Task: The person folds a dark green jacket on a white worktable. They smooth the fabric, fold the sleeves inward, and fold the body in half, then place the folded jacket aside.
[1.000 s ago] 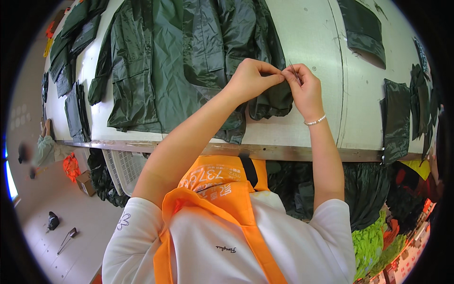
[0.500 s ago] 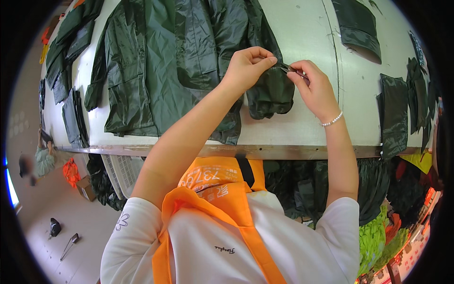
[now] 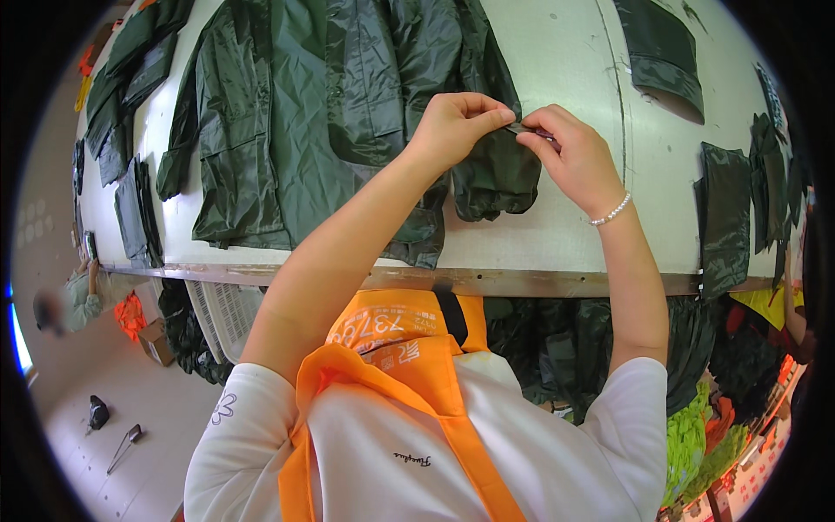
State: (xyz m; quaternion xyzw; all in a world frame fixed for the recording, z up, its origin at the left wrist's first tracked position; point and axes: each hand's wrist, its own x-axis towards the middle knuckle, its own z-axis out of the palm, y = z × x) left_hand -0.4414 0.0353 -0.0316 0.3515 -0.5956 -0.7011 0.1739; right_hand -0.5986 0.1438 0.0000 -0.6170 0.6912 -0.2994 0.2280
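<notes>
A dark green camouflage jacket (image 3: 300,130) lies spread over the pale table. Near its right sleeve (image 3: 496,178), my left hand (image 3: 452,126) is closed in a pinch on the sleeve's fabric. My right hand (image 3: 570,152), with a beaded bracelet at the wrist, grips small dark metal thread snips (image 3: 541,133). The snips' tips point left and come close to my left fingertips. Whatever lies right between the tips and those fingertips is too small to make out.
Folded dark green pieces (image 3: 724,213) rest at the table's right, with a curved panel (image 3: 663,61) farther back. More garments (image 3: 135,74) lie at the far left. The metal table edge (image 3: 557,280) runs before me; a white crate (image 3: 224,317) stands below.
My right hand has shifted slightly left, bringing the snips closer to my left fingertips. The left hand has barely moved. A person at the far left has changed posture.
</notes>
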